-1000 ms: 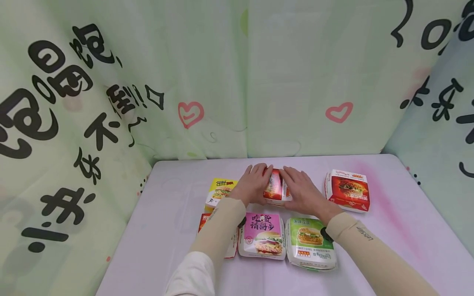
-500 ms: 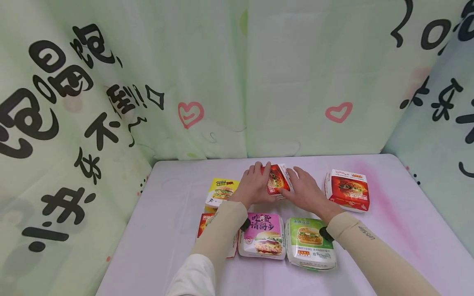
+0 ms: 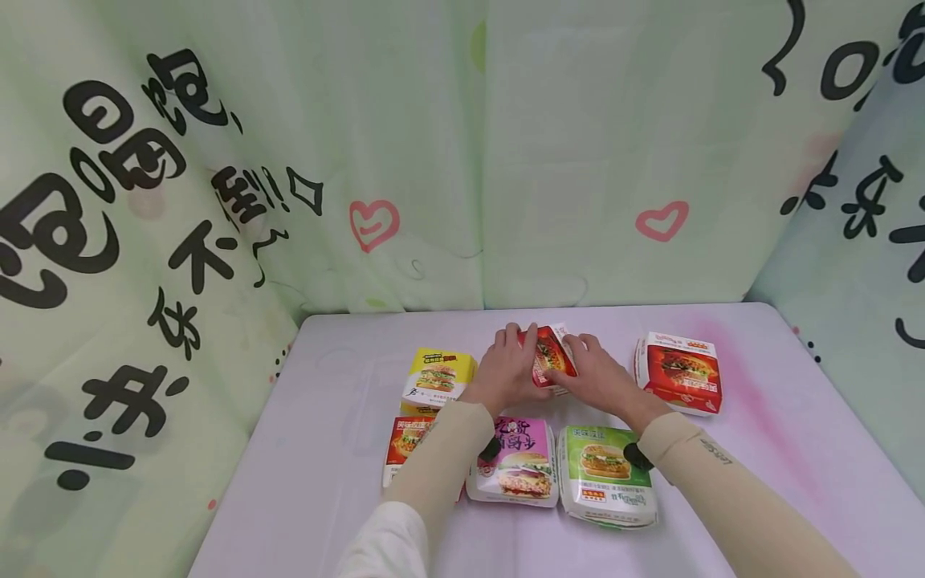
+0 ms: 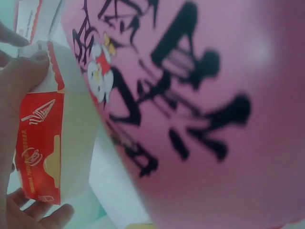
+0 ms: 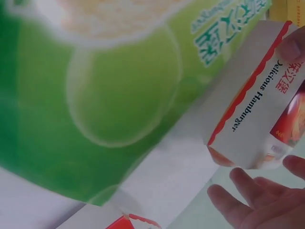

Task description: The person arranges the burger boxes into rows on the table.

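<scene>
A red-and-white box (image 3: 553,358) gripped from both sides

Nearest, a green box (image 3: 607,474) and a pink box (image 3: 519,474) are set on the table (image 3: 303,457); a red box (image 3: 405,440) is partly covered by the left sleeve (image 3: 437,457). Beyond these, the red-and-white box is clasped — left side by the left hand (image 3: 509,371), right side by the right hand (image 3: 601,376). A yellow box (image 3: 438,379) is seen to its left, another red box (image 3: 682,373) to its right. Behind, a printed curtain (image 3: 556,168) is hung.
</scene>
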### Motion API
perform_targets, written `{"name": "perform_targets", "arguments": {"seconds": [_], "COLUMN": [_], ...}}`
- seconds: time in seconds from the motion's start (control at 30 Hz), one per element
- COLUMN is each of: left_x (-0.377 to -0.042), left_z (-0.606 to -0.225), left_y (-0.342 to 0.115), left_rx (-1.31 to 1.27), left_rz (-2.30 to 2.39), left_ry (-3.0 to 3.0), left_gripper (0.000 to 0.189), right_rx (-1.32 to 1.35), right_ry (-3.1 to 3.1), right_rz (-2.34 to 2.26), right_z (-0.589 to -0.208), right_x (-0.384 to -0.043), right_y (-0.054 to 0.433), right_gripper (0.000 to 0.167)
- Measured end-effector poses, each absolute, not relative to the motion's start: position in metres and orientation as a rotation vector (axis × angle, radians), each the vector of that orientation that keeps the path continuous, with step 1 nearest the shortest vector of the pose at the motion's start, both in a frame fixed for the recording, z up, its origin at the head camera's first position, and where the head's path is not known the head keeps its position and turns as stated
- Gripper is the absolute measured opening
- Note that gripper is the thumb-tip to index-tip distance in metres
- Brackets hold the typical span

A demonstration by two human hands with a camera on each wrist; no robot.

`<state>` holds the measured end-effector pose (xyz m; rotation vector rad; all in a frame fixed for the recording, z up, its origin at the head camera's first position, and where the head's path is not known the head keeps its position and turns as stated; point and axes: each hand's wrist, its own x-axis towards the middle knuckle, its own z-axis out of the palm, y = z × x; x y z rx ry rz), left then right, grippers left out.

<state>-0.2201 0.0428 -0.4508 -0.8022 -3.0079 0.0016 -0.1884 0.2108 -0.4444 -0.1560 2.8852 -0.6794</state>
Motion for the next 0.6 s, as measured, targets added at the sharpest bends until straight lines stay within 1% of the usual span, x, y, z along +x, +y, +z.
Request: {"name": "perform_targets", "arguments": {"seconds": [0.37,0.47,0.6], "left_x": [-0.2178,-0.2169,-0.2156], "left_z": [-0.4586,-0.4587,-0.4566], "left_y": [0.0436,0.0429,0.0393], "left_rx": [-0.653,-0.633,-0.644], "left_rz": [-0.228,-0.283,-0.337], "left_ry": [-3.23,-3.283,-3.35], "left_gripper": [0.096,0.098,0.103], "right_rx": [-0.265,-0.273,-0.265], "right_ry": [2.817,2.81,2.805], "right_rz": [-0.719,-0.701,-0.68], "right_z": [-0.448,-0.4478,-0.4474], "right_x": [-0.1864,-0.1866,-0.1861], "right_y": [0.2117,0.2115,0.2106], "right_gripper": [0.06,0.057,0.058]}}
